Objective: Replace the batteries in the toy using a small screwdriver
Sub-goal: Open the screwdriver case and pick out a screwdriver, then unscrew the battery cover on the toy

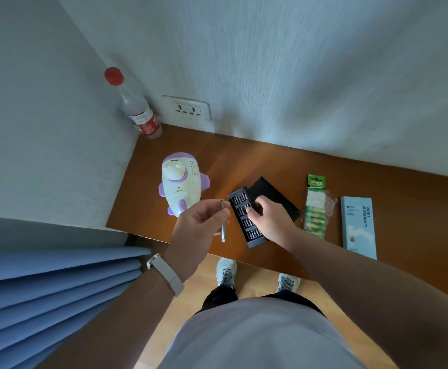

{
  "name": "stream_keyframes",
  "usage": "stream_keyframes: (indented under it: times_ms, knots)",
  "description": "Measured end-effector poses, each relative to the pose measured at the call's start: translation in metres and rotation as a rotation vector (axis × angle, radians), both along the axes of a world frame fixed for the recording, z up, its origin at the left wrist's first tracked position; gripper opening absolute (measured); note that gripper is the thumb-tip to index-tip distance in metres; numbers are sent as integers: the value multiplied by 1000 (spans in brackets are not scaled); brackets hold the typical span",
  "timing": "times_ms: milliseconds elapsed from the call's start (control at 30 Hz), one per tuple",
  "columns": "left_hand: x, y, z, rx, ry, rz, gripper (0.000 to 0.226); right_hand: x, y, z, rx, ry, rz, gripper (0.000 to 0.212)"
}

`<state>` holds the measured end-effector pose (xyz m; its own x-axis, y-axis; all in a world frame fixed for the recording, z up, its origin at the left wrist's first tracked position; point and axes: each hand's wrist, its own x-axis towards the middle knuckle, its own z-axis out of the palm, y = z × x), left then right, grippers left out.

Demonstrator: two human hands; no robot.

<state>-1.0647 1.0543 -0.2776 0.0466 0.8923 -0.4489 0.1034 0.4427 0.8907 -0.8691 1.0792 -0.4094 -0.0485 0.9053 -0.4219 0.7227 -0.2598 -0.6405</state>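
silver screwdriver handle (pixel 223 233) pinched in the left hand (pixel 196 227); right hand (pixel 270 217) fingers (pixel 252 210) curl over the bit tray (pixel 253 231), grip unclear. likely choosing a bit; next, seat it.

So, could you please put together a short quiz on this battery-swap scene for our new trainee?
1. True or false: the left hand holds the screwdriver handle.
2. The right hand has its fingertips at: A the bottle, B the bit tray, C the wall socket.
3. What lies on the table between the black lid and the blue box?
Key: 1 true; 2 B; 3 the green battery pack.
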Motion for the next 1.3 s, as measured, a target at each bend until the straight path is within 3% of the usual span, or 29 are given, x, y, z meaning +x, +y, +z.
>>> stream_keyframes:
  times_ms: [167, 300, 433, 667, 933, 1300]
  knots:
    - [6, 3, -1, 14, 2, -27, 11, 7, -3, 5, 17, -28, 10, 24]
    - [12, 8, 0, 14, -28, -53, 10, 16, -6, 19, -66, 100, -76, 5]
    - [23, 13, -1, -1, -30, -68, 11, 24, -10, 39, -129, 201, -171, 17]
    - [52, 26, 1, 20, -26, -128, 12, 47, -25, 83, -50, 390, -283, 35]
    - [85, 33, 10, 32, -85, -215, 17, 74, -42, 126, 10, 682, -377, 31]
    - [122, 35, 18, 33, -110, -287, 10, 108, -57, 149, 29, 593, -415, 15]
